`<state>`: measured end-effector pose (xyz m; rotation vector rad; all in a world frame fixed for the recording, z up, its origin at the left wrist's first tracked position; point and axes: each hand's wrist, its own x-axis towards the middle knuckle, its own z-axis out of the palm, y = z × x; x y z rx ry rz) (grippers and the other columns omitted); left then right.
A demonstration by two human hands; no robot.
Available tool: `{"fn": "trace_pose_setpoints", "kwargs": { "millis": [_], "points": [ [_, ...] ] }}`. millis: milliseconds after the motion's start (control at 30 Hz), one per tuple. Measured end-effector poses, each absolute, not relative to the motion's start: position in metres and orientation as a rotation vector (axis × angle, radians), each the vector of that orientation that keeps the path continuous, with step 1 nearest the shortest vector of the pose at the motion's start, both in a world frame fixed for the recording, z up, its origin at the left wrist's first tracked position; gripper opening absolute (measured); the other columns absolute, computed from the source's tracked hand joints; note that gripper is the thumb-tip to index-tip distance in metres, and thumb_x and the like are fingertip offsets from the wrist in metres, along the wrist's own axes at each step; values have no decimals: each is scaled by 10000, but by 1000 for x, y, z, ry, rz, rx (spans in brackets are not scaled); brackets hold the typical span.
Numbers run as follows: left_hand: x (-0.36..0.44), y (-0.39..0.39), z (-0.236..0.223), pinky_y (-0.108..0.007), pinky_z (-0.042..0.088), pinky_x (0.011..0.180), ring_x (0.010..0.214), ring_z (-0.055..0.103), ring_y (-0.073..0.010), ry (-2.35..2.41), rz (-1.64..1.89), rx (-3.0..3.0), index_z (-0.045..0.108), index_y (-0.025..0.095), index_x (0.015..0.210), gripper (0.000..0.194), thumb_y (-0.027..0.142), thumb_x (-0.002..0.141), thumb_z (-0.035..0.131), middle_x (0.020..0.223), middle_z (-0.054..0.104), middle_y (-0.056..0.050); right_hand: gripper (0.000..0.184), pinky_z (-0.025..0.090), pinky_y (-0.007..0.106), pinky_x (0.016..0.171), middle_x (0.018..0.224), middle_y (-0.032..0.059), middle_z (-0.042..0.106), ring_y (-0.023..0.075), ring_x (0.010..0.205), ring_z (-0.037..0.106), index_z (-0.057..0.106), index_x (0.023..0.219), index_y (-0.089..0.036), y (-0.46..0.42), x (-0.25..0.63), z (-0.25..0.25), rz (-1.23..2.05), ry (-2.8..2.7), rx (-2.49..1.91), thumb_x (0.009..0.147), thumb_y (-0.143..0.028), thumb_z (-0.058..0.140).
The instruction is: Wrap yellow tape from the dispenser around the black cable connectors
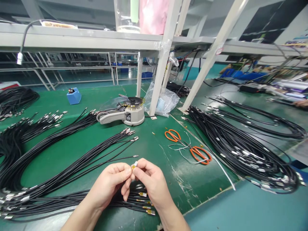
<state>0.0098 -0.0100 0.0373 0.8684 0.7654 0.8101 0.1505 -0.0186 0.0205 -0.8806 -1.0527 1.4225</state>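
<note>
Near the front of the bench, my left hand [112, 179] and my right hand [151, 179] meet, thumbs and fingertips closed on one small cable connector [135, 164]. Its silvery end points up and away, and amber tape shows just below it. My fingers hide the rest of it. Under my hands lies a bundle of black cables [130, 202], several of whose ends carry amber tape [150, 212]. Just beyond, another black cable bundle [96, 154] has bare silvery connectors.
A grey tape dispenser [134, 117] stands behind my hands. Two orange-handled scissors [198, 155] lie to the right with white string. Coiled black cables [240, 147] cover the right side, past white shelf posts [163, 64]. A blue tape holder [74, 96] sits at the back left.
</note>
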Motion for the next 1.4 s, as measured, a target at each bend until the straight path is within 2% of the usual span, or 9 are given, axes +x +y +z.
{"fn": "trace_pose_setpoints", "kwargs": {
  "millis": [133, 233, 367, 433, 633, 800, 1033, 1233, 1400],
  "points": [
    [9, -10, 36, -179, 283, 336, 277, 413, -73, 748, 745, 855, 560, 132, 592, 341, 433, 698, 679, 345, 465, 42, 232, 410, 280, 633, 670, -16, 535, 141, 638, 499, 604, 597, -192, -22, 148, 23, 1251, -1151, -902, 762, -339, 672],
    [10, -12, 37, -197, 302, 347, 291, 396, -75, 804, 731, 952, 537, 153, 603, 351, 468, 720, 638, 363, 443, 58, 221, 428, 281, 673, 705, -3, 558, 148, 683, 526, 640, 609, -191, -20, 156, 22, 1220, -1220, -872, 782, -327, 657],
    [17, -19, 38, -232, 407, 511, 511, 498, -104, 1168, 940, 1471, 583, 178, 684, 215, 357, 802, 582, 578, 539, 28, 204, 460, 268, 681, 800, 23, 645, 148, 727, 583, 719, 859, -204, -20, 180, 22, 1330, -1180, -909, 823, -373, 610],
    [22, -24, 36, -247, 420, 609, 643, 537, -123, 1250, 1024, 1819, 616, 198, 745, 148, 287, 841, 547, 690, 580, 9, 222, 460, 245, 658, 780, 15, 665, 134, 707, 591, 711, 900, -206, -25, 192, 24, 1358, -1116, -980, 806, -390, 630],
    [30, -33, 25, -253, 427, 626, 688, 551, -129, 1188, 1016, 2251, 603, 210, 882, 123, 217, 898, 482, 744, 589, 2, 211, 434, 212, 597, 592, -32, 595, 101, 589, 534, 639, 653, -159, -36, 197, 29, 1312, -1110, -1217, 747, -340, 691],
    [34, -32, 18, -273, 444, 627, 693, 542, -151, 1196, 1007, 2371, 571, 209, 1043, 170, 229, 910, 469, 759, 586, -12, 269, 427, 221, 549, 524, -38, 573, 100, 518, 509, 594, 602, -157, -35, 191, 25, 1316, -1035, -1321, 726, -375, 690],
    [42, -30, 13, -288, 434, 608, 677, 525, -164, 1156, 1036, 2517, 581, 171, 960, 162, 169, 923, 424, 758, 598, -35, 278, 396, 218, 528, 497, -47, 545, 94, 493, 478, 588, 591, -158, -37, 189, 24, 1289, -1029, -1382, 734, -382, 668],
    [43, -33, 9, -285, 422, 592, 645, 513, -160, 1133, 1093, 2549, 584, 168, 889, 179, 137, 916, 410, 716, 591, -36, 233, 420, 234, 591, 577, -20, 590, 122, 578, 525, 639, 654, -148, -40, 197, 24, 1362, -1090, -1359, 727, -367, 669],
    [49, -39, 2, -291, 416, 565, 612, 506, -164, 1193, 892, 2608, 580, 178, 770, 263, 151, 917, 364, 672, 566, -30, 278, 393, 241, 576, 550, -36, 529, 125, 561, 476, 578, 597, -168, -44, 205, 18, 1370, -1158, -1405, 734, -400, 646]
  ]
}}
